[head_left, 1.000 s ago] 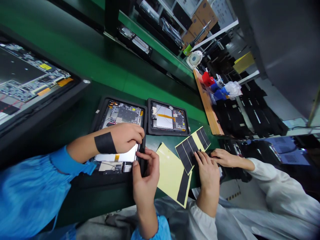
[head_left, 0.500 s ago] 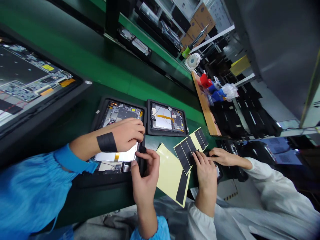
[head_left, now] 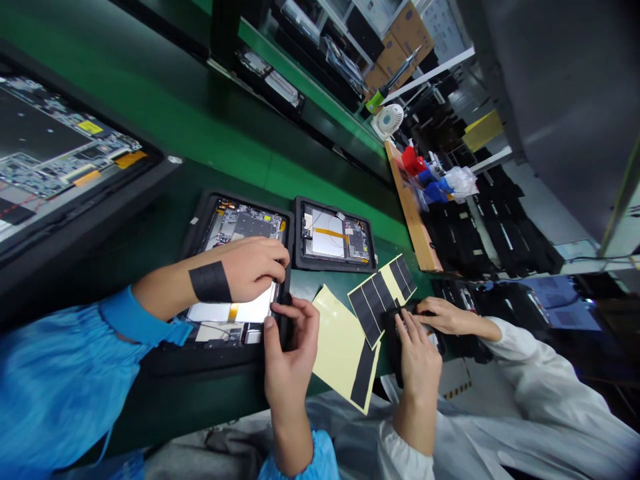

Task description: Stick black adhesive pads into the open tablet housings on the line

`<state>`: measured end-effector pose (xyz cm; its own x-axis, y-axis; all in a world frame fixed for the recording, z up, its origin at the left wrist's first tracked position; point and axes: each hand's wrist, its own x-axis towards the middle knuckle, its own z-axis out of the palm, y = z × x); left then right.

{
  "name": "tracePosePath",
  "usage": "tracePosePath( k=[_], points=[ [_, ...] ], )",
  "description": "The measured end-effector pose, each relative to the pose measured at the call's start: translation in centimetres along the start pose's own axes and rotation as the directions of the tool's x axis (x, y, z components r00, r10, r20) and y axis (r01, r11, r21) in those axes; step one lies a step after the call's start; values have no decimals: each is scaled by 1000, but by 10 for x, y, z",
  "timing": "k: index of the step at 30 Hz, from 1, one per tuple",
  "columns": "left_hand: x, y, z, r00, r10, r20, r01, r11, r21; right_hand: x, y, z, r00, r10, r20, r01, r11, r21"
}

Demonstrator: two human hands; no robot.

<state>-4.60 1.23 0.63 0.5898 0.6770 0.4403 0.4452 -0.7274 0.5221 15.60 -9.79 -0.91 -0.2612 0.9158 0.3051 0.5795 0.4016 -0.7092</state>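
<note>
An opened tablet [head_left: 210,313] lies in a black foam tray [head_left: 197,230], its circuit board and silver battery showing. My left hand [head_left: 255,267], a black tape patch [head_left: 210,282] on its wrist, rests over the tablet's middle. Its fingers are curled down at the right edge, hiding their tips and whatever they hold. At that same edge, just below, my right hand [head_left: 293,350] has thumb and forefinger drawn close together. Anything between them is too small to name. Right of this hand lies a pale yellow backing sheet [head_left: 333,347] with a black strip on it.
A second opened tablet [head_left: 325,243] sits in its tray behind. Large at left is another opened device [head_left: 45,147]. A co-worker's hands [head_left: 423,360] work at a dark device on the right, beside a sheet of black stickers [head_left: 373,300]. A small fan [head_left: 389,121] stands farther back.
My hands stay almost in place at the tablet's edge. The co-worker's nearer hand has shifted right, off the sticker sheet and onto the dark device.
</note>
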Motion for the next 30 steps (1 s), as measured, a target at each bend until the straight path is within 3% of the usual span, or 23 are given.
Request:
tracePosePath(
  k=[3,5,19,30],
  points=[
    [0,2,-1,1000,-10,-2,10,1000,17,5,-10,0,965,241,-100,-226,964,137],
    [-1,4,-1,1000,-21,-2,21,1000,23,8,-15,-1,942,323,-93,-300,933,197],
    [10,-8,9,996,-82,-25,82,997,-15,8,-16,-2,937,331,-116,-307,934,181],
    [26,-4,1,993,-111,28,109,992,61,3,-11,-2,944,306,-126,-285,945,161]
  ],
)
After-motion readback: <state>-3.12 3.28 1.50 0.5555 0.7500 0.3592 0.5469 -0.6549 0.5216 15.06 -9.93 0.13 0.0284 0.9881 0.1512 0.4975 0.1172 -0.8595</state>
